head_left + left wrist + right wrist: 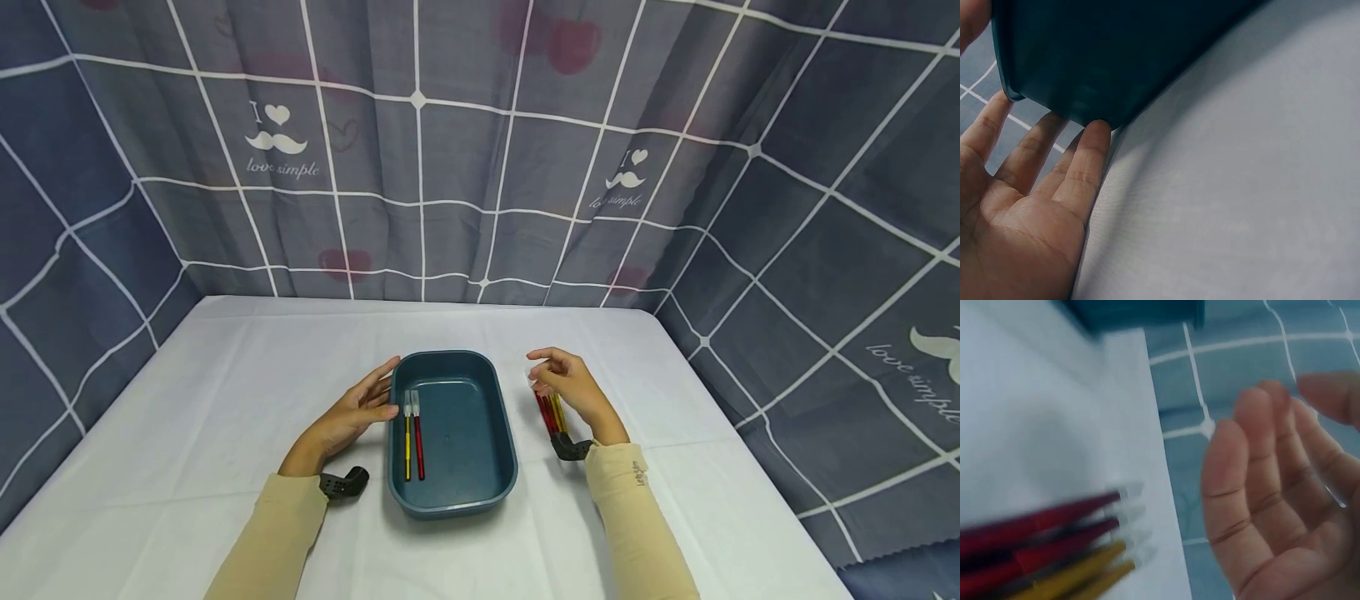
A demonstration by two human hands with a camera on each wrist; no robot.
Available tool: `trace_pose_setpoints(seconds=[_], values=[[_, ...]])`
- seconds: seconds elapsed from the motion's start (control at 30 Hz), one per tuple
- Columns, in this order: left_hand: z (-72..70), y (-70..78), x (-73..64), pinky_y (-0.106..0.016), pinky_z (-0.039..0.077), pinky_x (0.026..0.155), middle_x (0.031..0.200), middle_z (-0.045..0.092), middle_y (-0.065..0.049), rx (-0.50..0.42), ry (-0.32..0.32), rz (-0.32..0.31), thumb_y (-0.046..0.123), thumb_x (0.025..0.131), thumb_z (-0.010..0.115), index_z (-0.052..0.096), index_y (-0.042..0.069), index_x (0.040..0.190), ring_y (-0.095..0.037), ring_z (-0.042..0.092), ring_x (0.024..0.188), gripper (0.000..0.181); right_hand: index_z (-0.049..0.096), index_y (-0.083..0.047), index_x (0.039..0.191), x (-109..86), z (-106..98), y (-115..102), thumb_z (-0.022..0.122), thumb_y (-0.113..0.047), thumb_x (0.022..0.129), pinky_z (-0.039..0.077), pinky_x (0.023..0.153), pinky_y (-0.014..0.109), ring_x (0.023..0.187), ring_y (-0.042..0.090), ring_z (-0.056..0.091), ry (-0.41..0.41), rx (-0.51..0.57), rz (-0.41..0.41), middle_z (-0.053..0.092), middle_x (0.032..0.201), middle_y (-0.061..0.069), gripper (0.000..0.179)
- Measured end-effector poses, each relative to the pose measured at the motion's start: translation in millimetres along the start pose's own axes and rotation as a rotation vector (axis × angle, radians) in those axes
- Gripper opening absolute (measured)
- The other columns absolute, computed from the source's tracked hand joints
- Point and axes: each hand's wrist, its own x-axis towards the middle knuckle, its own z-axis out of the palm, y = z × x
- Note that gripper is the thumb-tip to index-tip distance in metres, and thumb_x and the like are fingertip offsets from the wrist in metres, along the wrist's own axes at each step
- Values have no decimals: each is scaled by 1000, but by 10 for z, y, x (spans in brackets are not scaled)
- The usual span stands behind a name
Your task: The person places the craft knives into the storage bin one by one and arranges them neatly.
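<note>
A dark teal plastic tray [453, 496] stands on the white table. Inside it, along the left side, lie a yellow pen [408, 446] and a red pen [418, 446] with pale caps. My left hand [348, 425] touches the tray's left side, thumb at the rim and extended fingertips against the outer wall [1085, 75]. To the right of the tray, my right hand [566, 385] hovers over several red pens [545, 412] and yellow pens [557, 410] with clear caps. Its fingers [1225, 462] are loosely bent with nothing between them; the hand partly covers these pens in the head view.
A white cloth covers the table [247, 417]. Dark checked curtains [465, 167] hang behind it and at both sides. Black wrist devices [345, 483] sit at both cuffs.
</note>
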Motion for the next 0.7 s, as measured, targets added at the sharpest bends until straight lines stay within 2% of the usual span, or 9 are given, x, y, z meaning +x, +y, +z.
trace_pose_setpoints(seconds=[0.2, 0.3, 0.53, 0.7], values=[[-10, -11, 7, -70, 17, 125, 175, 13, -32, 8, 8, 2, 18, 100, 79, 8, 11, 175, -55, 14, 160, 104, 54, 17, 143, 1, -158, 90, 57, 0, 107, 60, 78, 28, 90, 19, 69, 21, -44, 62, 70, 109, 25, 40], [-9, -14, 9, -70, 17, 125, 176, 13, -32, 9, 9, 0, 18, 99, 80, 8, 11, 175, -55, 14, 160, 104, 54, 17, 144, 8, -202, 136, 58, 0, 106, 59, 76, 27, 88, 18, 68, 40, -45, 94, 70, 110, 26, 41], [-8, -18, 9, -70, 17, 125, 176, 12, -31, 5, 10, 0, 18, 100, 79, 8, 11, 175, -55, 13, 161, 104, 50, 19, 146, 54, -240, 300, 58, 4, 106, 55, 69, 24, 82, 12, 66, 76, 52, 140, 70, 106, 18, 44], [-4, -9, 8, -70, 17, 125, 176, 12, -31, 0, 9, -2, 18, 100, 79, 8, 12, 176, -55, 12, 161, 104, 54, 17, 143, 39, -263, 373, 61, 4, 102, 55, 66, 24, 78, 12, 65, 120, 73, 153, 69, 100, 9, 44]])
